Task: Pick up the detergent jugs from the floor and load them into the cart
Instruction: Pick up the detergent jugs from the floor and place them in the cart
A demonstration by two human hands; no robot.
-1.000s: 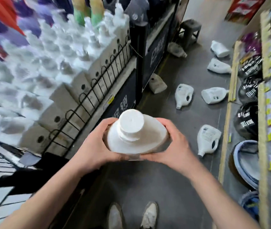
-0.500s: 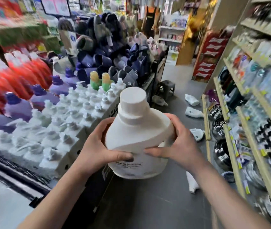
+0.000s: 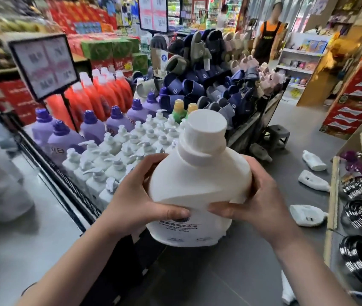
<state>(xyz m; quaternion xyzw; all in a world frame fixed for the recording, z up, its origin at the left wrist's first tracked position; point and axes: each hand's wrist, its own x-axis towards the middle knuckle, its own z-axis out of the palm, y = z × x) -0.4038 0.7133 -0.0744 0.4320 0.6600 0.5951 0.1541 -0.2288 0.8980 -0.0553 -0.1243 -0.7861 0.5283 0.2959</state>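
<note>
The white detergent jug [image 3: 197, 191] is held upright in the air in front of the person, over the grey floor [image 3: 230, 272]; its broad white cap [image 3: 205, 131] points up and a little away from the camera. The jug sits between the two hands, clasped at its shoulder; the neck and cap rise above the grip, and the lower body with its printed label [image 3: 175, 227] hangs below it. The left hand [image 3: 136, 195] wraps the jug's left side, fingers curled round the shoulder and thumb laid across the front just above the label. The right hand [image 3: 261, 199] grips the right side the same way, fingers curled behind and thumb across the front; the two thumb tips lie near each other but apart.

To the right, fallen white jugs [image 3: 312, 180] lie on their sides on the floor beside the foot of a wooden shelf [image 3: 333, 191]; another shows partly at the lower right edge. Just left of the held jug stand rows of white pump bottles [image 3: 118, 151]; behind these are purple bottles [image 3: 91, 127], then red bottles [image 3: 100, 91], with a framed price sign [image 3: 44, 65] on a post among them. Farther back is a heap of slippers [image 3: 197, 85]; a small grey stool [image 3: 278, 135] stands on the floor near it. A person in an orange apron [image 3: 268, 34] stands at the far end of the aisle. Blurred white shapes fill the far left edge; what they are cannot be told.
</note>
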